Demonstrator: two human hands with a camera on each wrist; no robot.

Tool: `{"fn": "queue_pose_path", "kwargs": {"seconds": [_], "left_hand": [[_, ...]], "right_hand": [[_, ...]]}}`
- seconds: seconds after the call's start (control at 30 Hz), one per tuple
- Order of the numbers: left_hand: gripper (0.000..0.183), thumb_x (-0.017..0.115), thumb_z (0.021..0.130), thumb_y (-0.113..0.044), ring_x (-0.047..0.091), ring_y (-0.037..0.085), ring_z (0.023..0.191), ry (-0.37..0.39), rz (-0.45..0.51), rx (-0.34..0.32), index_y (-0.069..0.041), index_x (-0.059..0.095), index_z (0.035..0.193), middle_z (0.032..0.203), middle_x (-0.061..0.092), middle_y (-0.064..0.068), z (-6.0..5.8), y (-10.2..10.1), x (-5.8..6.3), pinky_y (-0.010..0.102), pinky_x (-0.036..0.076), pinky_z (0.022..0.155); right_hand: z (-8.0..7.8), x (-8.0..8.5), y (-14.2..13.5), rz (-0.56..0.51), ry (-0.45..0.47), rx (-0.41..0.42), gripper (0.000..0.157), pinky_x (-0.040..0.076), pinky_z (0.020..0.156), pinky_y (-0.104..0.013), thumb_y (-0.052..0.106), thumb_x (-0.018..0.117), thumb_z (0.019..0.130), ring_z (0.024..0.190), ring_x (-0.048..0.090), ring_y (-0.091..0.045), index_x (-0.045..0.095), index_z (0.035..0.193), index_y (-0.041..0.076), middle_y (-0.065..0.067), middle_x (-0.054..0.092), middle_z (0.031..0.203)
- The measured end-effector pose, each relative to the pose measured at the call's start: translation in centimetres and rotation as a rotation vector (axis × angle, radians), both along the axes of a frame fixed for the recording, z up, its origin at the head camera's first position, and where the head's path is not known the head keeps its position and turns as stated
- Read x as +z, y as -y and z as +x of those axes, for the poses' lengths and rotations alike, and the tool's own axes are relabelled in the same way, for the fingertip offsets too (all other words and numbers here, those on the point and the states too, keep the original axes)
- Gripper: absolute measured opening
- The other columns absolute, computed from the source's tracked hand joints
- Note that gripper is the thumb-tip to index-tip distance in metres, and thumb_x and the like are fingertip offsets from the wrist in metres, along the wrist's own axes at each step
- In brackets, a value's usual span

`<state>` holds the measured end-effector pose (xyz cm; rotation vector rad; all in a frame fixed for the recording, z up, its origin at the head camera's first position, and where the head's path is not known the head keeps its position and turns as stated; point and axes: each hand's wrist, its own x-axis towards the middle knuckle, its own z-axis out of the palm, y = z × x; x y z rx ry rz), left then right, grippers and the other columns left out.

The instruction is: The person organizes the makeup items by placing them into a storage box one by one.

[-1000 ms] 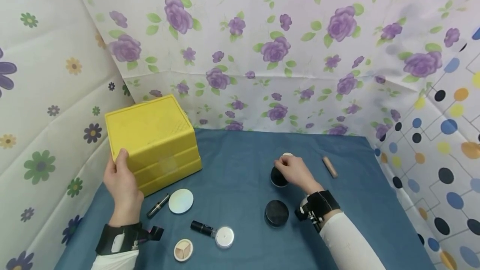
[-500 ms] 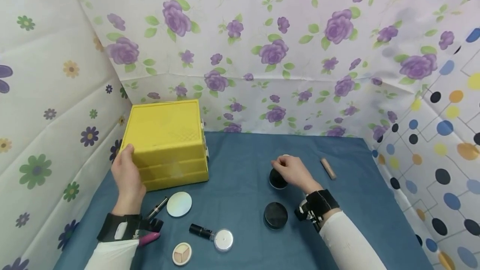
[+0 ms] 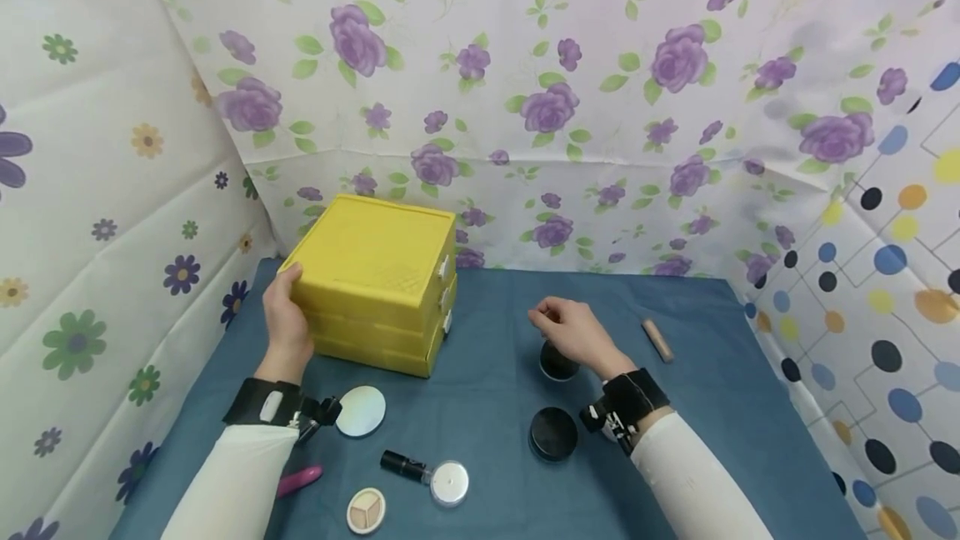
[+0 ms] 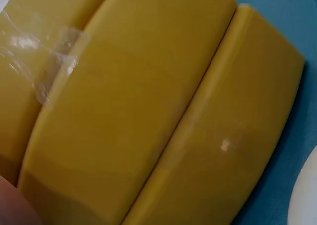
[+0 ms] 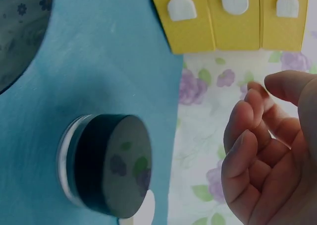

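Observation:
A yellow three-drawer box (image 3: 375,261) stands at the back left of the blue cloth, turned so its drawer fronts with white knobs (image 5: 235,2) face right. My left hand (image 3: 287,327) grips its near left corner; most of its fingers are hidden behind the box. In the left wrist view the box's ridged side (image 4: 124,96) fills most of the picture. My right hand (image 3: 573,332) hovers with loosely curled fingers and holds nothing. Just below it is a round black-lidded jar (image 3: 557,365), seen whole beside the fingers in the right wrist view.
A second black-lidded jar (image 3: 553,433) sits nearer. On the left lie a round pale disc (image 3: 362,412), a black tube (image 3: 403,465), a clear-rimmed white jar (image 3: 449,483), a three-part makeup pan (image 3: 366,512) and a pink item (image 3: 298,482). A beige stick (image 3: 657,340) lies far right.
The yellow box has swung round and moved right with my left hand, bringing its knobbed drawer fronts into view. My right hand has shifted slightly up and left.

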<state>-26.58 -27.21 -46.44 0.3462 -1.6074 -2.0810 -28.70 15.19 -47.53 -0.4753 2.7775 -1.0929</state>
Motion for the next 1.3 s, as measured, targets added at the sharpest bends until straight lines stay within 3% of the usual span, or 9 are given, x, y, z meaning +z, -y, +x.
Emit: {"fn": "queue_pose_path", "kwargs": {"seconds": [0.2, 0.3, 0.4, 0.5, 0.63, 0.7, 0.87, 1.0, 1.3], "left_hand": [[0.031, 0.049, 0.1, -0.042, 0.045, 0.012, 0.094, 0.042, -0.055, -0.123, -0.017, 0.063, 0.112, 0.103, 0.051, -0.002, -2.0, -0.4, 0.1, 0.03, 0.03, 0.09], [0.044, 0.045, 0.101, -0.048, 0.042, 0.015, 0.107, 0.089, -0.106, -0.189, -0.015, 0.056, 0.127, 0.117, 0.048, 0.001, -2.7, -0.5, 0.3, 0.034, 0.027, 0.1], [0.06, 0.043, 0.101, -0.053, 0.034, 0.018, 0.128, 0.139, -0.149, -0.201, -0.015, 0.041, 0.148, 0.143, 0.04, 0.005, -2.7, -0.7, 0.8, 0.037, 0.02, 0.113], [0.075, 0.047, 0.099, -0.056, 0.014, 0.013, 0.143, 0.181, -0.153, -0.121, -0.027, 0.014, 0.16, 0.163, 0.013, -0.002, -1.6, -1.8, 1.3, 0.038, 0.01, 0.12], [0.096, 0.06, 0.094, -0.055, -0.011, 0.009, 0.144, 0.178, -0.028, -0.026, -0.04, -0.012, 0.156, 0.161, -0.019, -0.01, 1.2, -4.7, 2.0, 0.04, 0.0, 0.121], [0.103, 0.064, 0.092, -0.053, -0.016, 0.01, 0.143, 0.166, 0.062, -0.043, -0.042, -0.017, 0.154, 0.159, -0.027, -0.011, 2.7, -6.4, 2.5, 0.041, -0.002, 0.12], [0.108, 0.065, 0.093, -0.05, -0.016, 0.007, 0.142, 0.198, 0.171, -0.193, -0.035, -0.024, 0.154, 0.159, -0.027, -0.011, 5.3, -10.2, 3.6, 0.039, -0.004, 0.12], [0.111, 0.064, 0.094, -0.048, -0.017, 0.004, 0.14, 0.215, 0.185, -0.266, -0.029, -0.028, 0.153, 0.158, -0.028, -0.011, 6.1, -12.0, 3.5, 0.035, -0.003, 0.12], [0.115, 0.068, 0.093, -0.045, -0.018, 0.002, 0.139, 0.173, 0.171, -0.225, -0.025, -0.029, 0.153, 0.157, -0.032, -0.009, 5.8, -12.9, 3.5, 0.03, -0.002, 0.119]], "right_hand": [[-1.2, 1.1, 1.6, -0.038, 0.006, -0.06, 0.031, 0.054, 0.065, -0.039, 0.053, 0.048, 0.102, 0.081, 0.064, -0.016, 0.06, 0.123, 0.034, 0.004, 0.067, 0.096], [-2.0, 1.9, 2.8, -0.061, -0.009, -0.075, 0.041, 0.054, 0.074, -0.042, 0.059, 0.044, 0.101, 0.093, 0.062, -0.015, 0.055, 0.133, 0.034, 0.002, 0.066, 0.111], [-2.7, 3.0, 4.1, -0.102, -0.012, -0.09, 0.048, 0.052, 0.086, -0.046, 0.06, 0.041, 0.102, 0.109, 0.058, -0.017, 0.05, 0.141, 0.033, -0.001, 0.061, 0.127], [-3.3, 4.2, 5.3, -0.145, -0.005, -0.101, 0.055, 0.048, 0.094, -0.049, 0.062, 0.038, 0.102, 0.121, 0.051, -0.021, 0.042, 0.147, 0.032, -0.003, 0.054, 0.138], [-4.1, 5.7, 6.6, -0.166, -0.008, -0.088, 0.063, 0.045, 0.1, -0.051, 0.065, 0.034, 0.101, 0.13, 0.044, -0.024, 0.035, 0.153, 0.029, -0.004, 0.045, 0.148], [-4.6, 6.3, 7.3, -0.17, -0.012, -0.076, 0.067, 0.043, 0.102, -0.051, 0.066, 0.033, 0.101, 0.132, 0.042, -0.025, 0.034, 0.154, 0.026, -0.005, 0.043, 0.15], [-5.6, 7.7, 8.9, -0.19, -0.007, -0.077, 0.066, 0.04, 0.107, -0.05, 0.067, 0.034, 0.1, 0.133, 0.041, -0.022, 0.039, 0.152, 0.026, -0.001, 0.045, 0.15], [-5.9, 8.0, 9.8, -0.234, 0.005, -0.057, 0.062, 0.04, 0.108, -0.047, 0.062, 0.038, 0.101, 0.133, 0.042, -0.02, 0.045, 0.148, 0.023, -0.001, 0.047, 0.148], [-6.1, 7.5, 10.5, -0.278, 0.021, -0.073, 0.059, 0.043, 0.106, -0.045, 0.054, 0.046, 0.102, 0.131, 0.044, -0.02, 0.046, 0.147, 0.018, -0.006, 0.05, 0.145]]}}
